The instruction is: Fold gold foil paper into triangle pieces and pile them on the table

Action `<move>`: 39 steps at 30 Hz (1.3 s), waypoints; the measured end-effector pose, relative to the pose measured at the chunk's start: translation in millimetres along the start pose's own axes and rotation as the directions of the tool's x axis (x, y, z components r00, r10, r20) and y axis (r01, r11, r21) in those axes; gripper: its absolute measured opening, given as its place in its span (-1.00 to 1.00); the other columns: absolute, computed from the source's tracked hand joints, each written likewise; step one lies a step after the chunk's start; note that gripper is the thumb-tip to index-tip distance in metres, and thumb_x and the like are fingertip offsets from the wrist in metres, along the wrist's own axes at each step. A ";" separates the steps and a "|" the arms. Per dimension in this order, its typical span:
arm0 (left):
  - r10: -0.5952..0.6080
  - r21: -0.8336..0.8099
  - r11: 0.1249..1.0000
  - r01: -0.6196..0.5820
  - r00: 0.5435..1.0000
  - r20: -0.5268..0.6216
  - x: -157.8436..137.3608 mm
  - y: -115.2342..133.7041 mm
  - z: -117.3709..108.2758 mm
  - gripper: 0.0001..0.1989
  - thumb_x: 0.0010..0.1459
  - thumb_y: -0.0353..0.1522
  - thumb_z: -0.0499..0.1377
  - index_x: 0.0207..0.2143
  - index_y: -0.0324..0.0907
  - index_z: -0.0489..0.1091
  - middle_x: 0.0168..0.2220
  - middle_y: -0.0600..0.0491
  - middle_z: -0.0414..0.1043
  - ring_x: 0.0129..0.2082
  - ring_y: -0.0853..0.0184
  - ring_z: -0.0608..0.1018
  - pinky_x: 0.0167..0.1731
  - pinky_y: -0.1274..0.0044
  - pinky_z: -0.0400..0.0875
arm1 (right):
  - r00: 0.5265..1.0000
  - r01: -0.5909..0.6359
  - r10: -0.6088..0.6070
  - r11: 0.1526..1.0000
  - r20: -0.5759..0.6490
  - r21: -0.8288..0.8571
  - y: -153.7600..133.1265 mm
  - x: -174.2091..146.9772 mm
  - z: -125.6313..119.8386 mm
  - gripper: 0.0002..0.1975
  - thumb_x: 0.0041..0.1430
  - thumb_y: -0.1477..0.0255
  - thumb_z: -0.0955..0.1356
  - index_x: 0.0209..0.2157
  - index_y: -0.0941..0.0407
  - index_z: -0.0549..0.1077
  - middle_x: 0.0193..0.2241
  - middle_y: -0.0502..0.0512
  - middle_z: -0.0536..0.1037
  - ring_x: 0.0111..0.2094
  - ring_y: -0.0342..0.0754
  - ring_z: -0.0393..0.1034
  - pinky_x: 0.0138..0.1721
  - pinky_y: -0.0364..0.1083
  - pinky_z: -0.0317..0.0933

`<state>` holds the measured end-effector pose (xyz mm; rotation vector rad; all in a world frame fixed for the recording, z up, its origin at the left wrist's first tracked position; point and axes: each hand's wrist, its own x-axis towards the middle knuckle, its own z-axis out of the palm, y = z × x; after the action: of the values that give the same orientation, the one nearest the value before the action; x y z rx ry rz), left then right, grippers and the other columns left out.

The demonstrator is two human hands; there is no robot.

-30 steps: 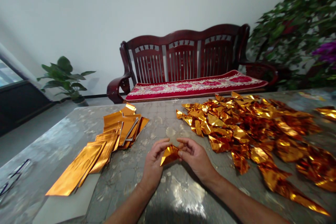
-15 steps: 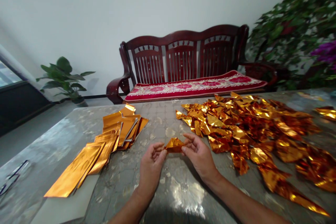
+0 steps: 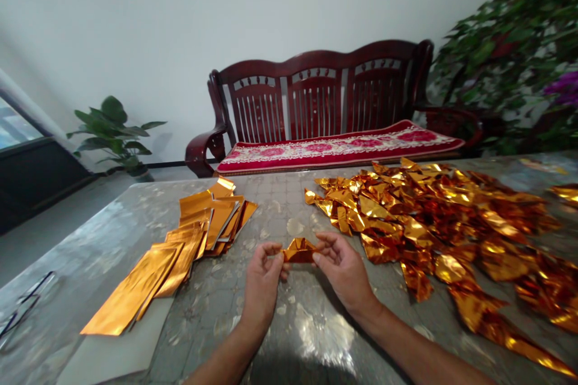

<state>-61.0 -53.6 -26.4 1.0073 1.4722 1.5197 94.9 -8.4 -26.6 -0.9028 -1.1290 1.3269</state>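
Observation:
A small folded piece of gold foil paper (image 3: pixel 298 251), peaked in the middle with narrow ends, is held above the table between both hands. My left hand (image 3: pixel 264 277) pinches its left end between thumb and fingers. At the other end, my right hand (image 3: pixel 341 267) grips it the same way. To the left lies a spread stack of flat gold foil sheets (image 3: pixel 130 289), overlapping one another. Right of my right hand is a large heap of folded gold foil pieces (image 3: pixel 419 216), shiny and crumpled together.
The table (image 3: pixel 217 319) has a clear patterned cover. Glasses (image 3: pixel 27 304) lie at its left edge, and a pale sheet (image 3: pixel 112 355) sits under the foil stack. Behind stands a dark wooden bench (image 3: pixel 311 96) with a red patterned cushion (image 3: pixel 338 147). Potted plants (image 3: pixel 117 132) flank it.
The view has shifted slightly. The top of the held foil piece looks a little more opened, with a hollow showing at its middle. Both hands keep their hold.

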 end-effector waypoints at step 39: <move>-0.159 -0.152 0.976 0.155 0.987 -0.009 3.7 1.2 0.6 -0.61 -0.14 -0.31 0.41 -0.21 -0.26 0.55 -0.41 0.04 0.59 -0.50 0.43 0.52 -0.40 0.59 0.41 | 0.984 0.176 -0.164 0.938 0.065 -0.298 -1.7 -2.0 -1.0 -0.79 -0.07 0.47 0.41 -0.32 0.07 0.63 -0.27 0.09 0.54 -0.19 -0.01 0.46 -0.14 -0.07 0.40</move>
<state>-61.9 -50.1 -25.1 0.7693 1.3936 1.5064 96.5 -10.4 -25.4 -0.9777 -1.4350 1.0499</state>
